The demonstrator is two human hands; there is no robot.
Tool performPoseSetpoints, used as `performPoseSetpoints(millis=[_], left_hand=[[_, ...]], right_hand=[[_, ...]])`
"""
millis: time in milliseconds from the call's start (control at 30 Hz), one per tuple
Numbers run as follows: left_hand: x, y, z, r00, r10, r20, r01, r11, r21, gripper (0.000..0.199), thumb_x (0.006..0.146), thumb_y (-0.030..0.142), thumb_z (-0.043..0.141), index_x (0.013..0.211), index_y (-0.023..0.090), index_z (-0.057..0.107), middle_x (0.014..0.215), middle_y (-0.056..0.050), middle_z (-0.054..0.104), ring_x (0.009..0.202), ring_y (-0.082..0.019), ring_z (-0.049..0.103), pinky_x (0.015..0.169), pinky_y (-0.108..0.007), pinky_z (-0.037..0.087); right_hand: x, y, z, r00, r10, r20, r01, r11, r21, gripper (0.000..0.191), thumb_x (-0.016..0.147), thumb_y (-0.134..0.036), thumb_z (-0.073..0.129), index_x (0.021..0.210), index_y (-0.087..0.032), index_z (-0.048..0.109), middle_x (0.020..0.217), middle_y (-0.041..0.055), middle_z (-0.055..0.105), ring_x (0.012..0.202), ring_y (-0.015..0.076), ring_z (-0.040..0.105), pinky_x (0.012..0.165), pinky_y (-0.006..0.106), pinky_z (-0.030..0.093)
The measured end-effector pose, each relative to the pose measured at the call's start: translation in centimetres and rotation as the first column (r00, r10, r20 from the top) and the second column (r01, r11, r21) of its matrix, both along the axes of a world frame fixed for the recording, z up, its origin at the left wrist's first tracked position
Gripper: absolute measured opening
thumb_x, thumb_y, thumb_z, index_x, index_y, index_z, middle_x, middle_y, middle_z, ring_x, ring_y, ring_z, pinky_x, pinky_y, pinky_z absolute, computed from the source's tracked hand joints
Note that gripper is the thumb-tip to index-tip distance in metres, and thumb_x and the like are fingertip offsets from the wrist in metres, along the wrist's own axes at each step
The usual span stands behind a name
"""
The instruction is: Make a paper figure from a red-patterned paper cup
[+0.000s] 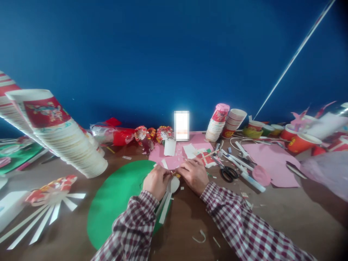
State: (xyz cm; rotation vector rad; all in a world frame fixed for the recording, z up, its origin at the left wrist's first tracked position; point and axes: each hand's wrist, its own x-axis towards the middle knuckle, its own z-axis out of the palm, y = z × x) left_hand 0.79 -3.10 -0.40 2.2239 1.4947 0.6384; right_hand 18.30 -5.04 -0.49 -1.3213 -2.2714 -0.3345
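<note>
My left hand (157,181) is closed, fingertips pinched on a cut paper cup (173,185) whose round white base and long white strips hang below it. My right hand (194,175) has its fingers bent together at the upper right edge of the same piece, close to my left fingertips. Small red and yellow bits show between the hands; the fingertips partly hide them. A green paper sheet (116,203) lies under my left wrist. Pink paper (179,150) with white scraps is just beyond both hands.
Tall stacks of paper cups (65,134) lean at the left, near a cut cup with spread strips (54,197). Black-handled scissors (228,174), markers (251,181) and pink paper (272,163) lie right. Two cup stacks (217,125) and orange cups (303,144) stand farther back.
</note>
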Motion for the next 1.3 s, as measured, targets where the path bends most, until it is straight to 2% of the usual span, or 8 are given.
performPoseSetpoints(millis=[333, 533, 700, 867, 1033, 1300], left_hand=[[-0.28, 0.14, -0.18, 1.000, -0.022, 0.020, 0.022, 1.000, -0.008, 0.022, 0.077, 0.032, 0.051, 0.085, 0.021, 0.069, 0.079, -0.005, 0.061, 0.077, -0.017, 0.055, 0.069, -0.026, 0.041], [-0.10, 0.08, 0.16, 0.998, -0.021, -0.059, 0.021, 1.000, 0.007, 0.027, 0.080, 0.036, 0.048, 0.088, 0.023, 0.070, 0.076, -0.005, 0.060, 0.076, -0.017, 0.055, 0.068, -0.026, 0.040], [0.01, -0.20, 0.72, 0.989, -0.049, -0.142, 0.063, 0.994, 0.092, 0.027, 0.083, 0.032, 0.044, 0.085, 0.024, 0.069, 0.075, -0.005, 0.057, 0.076, -0.017, 0.052, 0.072, -0.027, 0.039], [0.05, -0.36, 0.63, 0.992, -0.035, -0.122, 0.055, 0.984, 0.167, 0.025, 0.082, 0.028, 0.044, 0.081, 0.020, 0.068, 0.078, -0.006, 0.058, 0.080, -0.018, 0.050, 0.074, -0.028, 0.040], [-0.05, -0.18, 0.24, 0.994, -0.043, -0.098, 0.058, 0.986, 0.157, 0.019, 0.079, 0.025, 0.049, 0.082, 0.019, 0.067, 0.079, -0.005, 0.058, 0.080, -0.018, 0.051, 0.073, -0.028, 0.040], [-0.25, -0.01, 0.43, 1.000, 0.006, -0.013, -0.005, 0.998, 0.056, 0.015, 0.074, 0.029, 0.055, 0.074, 0.018, 0.066, 0.075, -0.004, 0.059, 0.076, -0.017, 0.053, 0.066, -0.027, 0.041]], right_hand=[[0.06, -0.05, -0.10, 1.000, 0.007, 0.005, -0.007, 1.000, 0.006, 0.012, 0.085, -0.024, 0.051, 0.086, -0.024, 0.063, 0.082, 0.0005, 0.061, 0.082, 0.0144, 0.048, 0.082, 0.033, 0.024], [0.03, -0.11, 0.04, 1.000, 0.000, 0.019, -0.001, 1.000, 0.013, 0.013, 0.085, -0.023, 0.051, 0.086, -0.024, 0.064, 0.081, 0.0007, 0.061, 0.081, 0.0140, 0.048, 0.083, 0.033, 0.023], [-0.15, -0.24, 0.13, 1.000, -0.012, 0.010, 0.011, 1.000, 0.027, 0.015, 0.086, -0.025, 0.049, 0.085, -0.023, 0.064, 0.079, 0.0008, 0.061, 0.082, 0.0144, 0.048, 0.084, 0.034, 0.023], [-0.26, -0.27, 0.28, 1.000, -0.021, -0.004, 0.021, 1.000, 0.017, 0.013, 0.086, -0.025, 0.050, 0.086, -0.024, 0.064, 0.081, 0.0007, 0.061, 0.083, 0.0145, 0.049, 0.084, 0.033, 0.024], [-0.11, -0.18, 0.29, 1.000, -0.001, -0.022, 0.001, 1.000, 0.018, 0.015, 0.086, -0.024, 0.050, 0.095, -0.026, 0.062, 0.085, -0.0001, 0.063, 0.084, 0.0142, 0.049, 0.088, 0.034, 0.022], [0.12, -0.17, 0.12, 0.999, 0.043, -0.019, -0.042, 0.999, 0.017, 0.015, 0.087, -0.025, 0.049, 0.094, -0.028, 0.062, 0.091, -0.0027, 0.064, 0.089, 0.0150, 0.048, 0.091, 0.036, 0.021]])
